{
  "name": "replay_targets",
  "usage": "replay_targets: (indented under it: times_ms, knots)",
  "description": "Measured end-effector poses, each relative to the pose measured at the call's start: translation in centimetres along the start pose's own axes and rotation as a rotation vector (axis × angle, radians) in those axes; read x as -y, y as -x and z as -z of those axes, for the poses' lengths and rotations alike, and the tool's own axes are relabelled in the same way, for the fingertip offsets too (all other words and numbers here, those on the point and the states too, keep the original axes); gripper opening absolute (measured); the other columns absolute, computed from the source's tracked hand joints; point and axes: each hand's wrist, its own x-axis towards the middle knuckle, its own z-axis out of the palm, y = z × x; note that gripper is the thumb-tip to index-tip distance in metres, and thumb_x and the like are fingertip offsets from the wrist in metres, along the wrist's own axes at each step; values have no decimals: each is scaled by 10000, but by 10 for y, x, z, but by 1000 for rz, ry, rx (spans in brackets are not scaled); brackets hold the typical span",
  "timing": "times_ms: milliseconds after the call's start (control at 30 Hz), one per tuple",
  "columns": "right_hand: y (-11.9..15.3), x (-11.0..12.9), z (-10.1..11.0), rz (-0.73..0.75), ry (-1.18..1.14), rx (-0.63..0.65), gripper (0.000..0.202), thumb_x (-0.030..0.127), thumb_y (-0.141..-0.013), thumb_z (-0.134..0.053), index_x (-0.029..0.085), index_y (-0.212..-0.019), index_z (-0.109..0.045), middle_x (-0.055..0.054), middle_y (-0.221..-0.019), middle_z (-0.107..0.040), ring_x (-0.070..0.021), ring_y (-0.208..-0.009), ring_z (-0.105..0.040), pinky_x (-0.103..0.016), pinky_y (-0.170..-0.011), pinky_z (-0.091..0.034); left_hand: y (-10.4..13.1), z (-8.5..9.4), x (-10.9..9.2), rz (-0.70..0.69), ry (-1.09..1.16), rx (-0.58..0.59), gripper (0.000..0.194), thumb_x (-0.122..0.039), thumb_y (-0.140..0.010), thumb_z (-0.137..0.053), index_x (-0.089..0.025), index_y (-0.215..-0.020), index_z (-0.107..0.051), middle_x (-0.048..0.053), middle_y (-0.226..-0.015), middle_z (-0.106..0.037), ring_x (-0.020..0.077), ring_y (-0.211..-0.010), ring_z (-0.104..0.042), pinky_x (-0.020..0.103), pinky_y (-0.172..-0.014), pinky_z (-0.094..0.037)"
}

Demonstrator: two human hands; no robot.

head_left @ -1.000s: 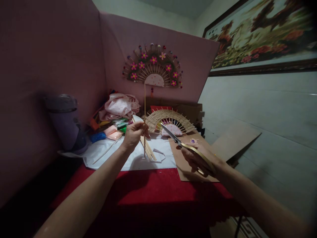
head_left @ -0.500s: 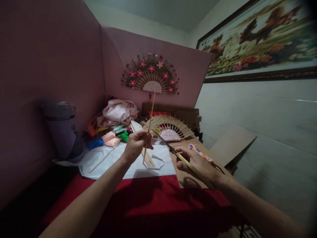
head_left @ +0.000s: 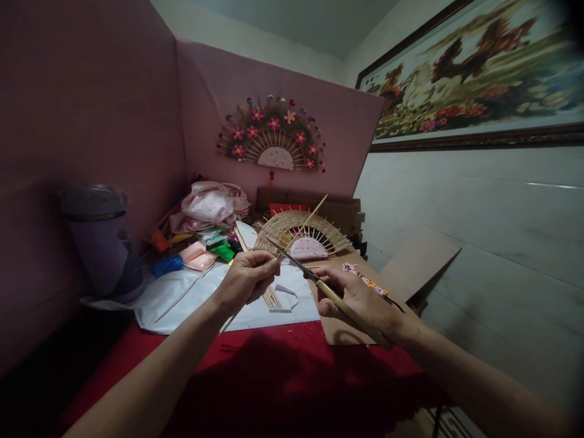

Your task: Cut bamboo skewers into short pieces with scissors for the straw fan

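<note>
Over the worktop's (head_left: 274, 371) front edge our forearms (head_left: 159, 368) angle inward, our right hand (head_left: 353, 298) wrapped round the scissors (head_left: 311, 275), our left hand (head_left: 249, 277) pinching a thin stick (head_left: 316, 210) aslant beside the blade tips. Beyond, toward the back edge, sits the woven fan (head_left: 272, 230).

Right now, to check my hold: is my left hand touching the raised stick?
Touching: the head view shows the left hand pinching the raised stick, one end jutting out.
</note>
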Motion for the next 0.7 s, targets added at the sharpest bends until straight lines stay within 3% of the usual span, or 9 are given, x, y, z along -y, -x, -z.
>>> replay_targets:
  times_ms: [367, 500, 700]
  knots:
    - [-3, -6, -7, -10, -46, 54, 422, 423, -717, -668, 181, -1040, -546, -20, -890, -589, -160, -781, -529, -276, -707, -409, 6, -6, -8, 115, -35, -48, 311, -402, -687, -641, -128, -578, -541, -77, -346, -316, 5, -274, -208, 134, -280, -101]
    - [-5, -7, -10, -14, -88, 68, 445, 478, -723, -647, 166, -1020, -535, 10, -771, -528, -116, -651, -452, -245, -610, -372, 7, -7, -9, 120, -52, -77, 302, -378, -701, -627, -121, -573, -536, -78, -348, -317, 3, -283, -222, 129, -291, -116]
    - [-6, -1, -11, -42, -91, 87, 493, 507, -721, -637, 154, -1036, -500, 22, -732, -491, -104, -620, -414, -235, -575, -347, 4, -5, -6, 114, -67, -95, 299, -373, -704, -627, -120, -571, -538, -77, -353, -326, 3, -290, -236, 130, -297, -122]
